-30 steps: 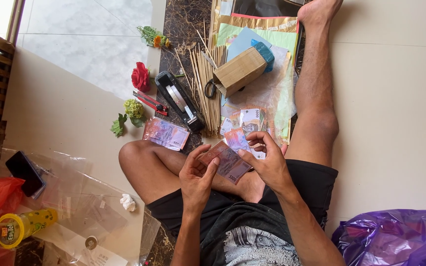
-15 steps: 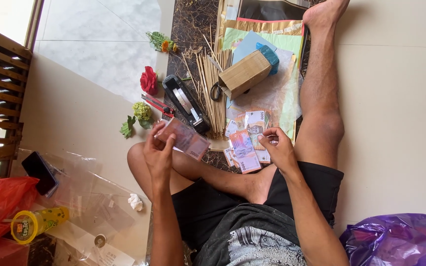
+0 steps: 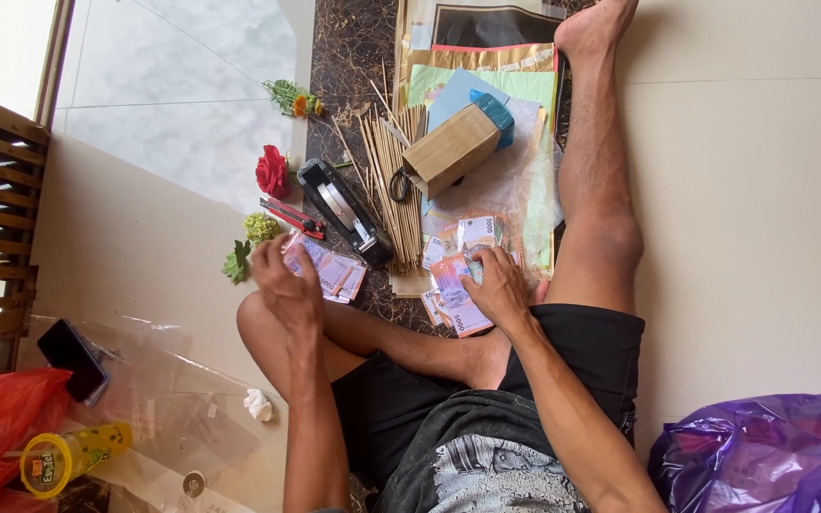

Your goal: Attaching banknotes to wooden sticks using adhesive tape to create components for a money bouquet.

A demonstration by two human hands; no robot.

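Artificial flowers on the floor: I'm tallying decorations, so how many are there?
3: a red fabric rose beside the black stapler, an orange-and-green sprig further off, a pale green bloom near the left hand. Others may be hidden.

You have two stacks of banknotes on the floor: one (image 3: pixel 333 273) under your left hand (image 3: pixel 287 280), the other (image 3: pixel 456 290) under your right hand (image 3: pixel 498 285). There is one black stapler (image 3: pixel 344 209), one red box cutter (image 3: pixel 292 218), one cardboard box (image 3: pixel 452 150) and one bundle of wooden skewers (image 3: pixel 399 185), too many to count. One red rose (image 3: pixel 272 172) lies by them, with one phone (image 3: pixel 72 357), one yellow-lidded jar (image 3: pixel 70 456) and one purple bag (image 3: pixel 762 456).
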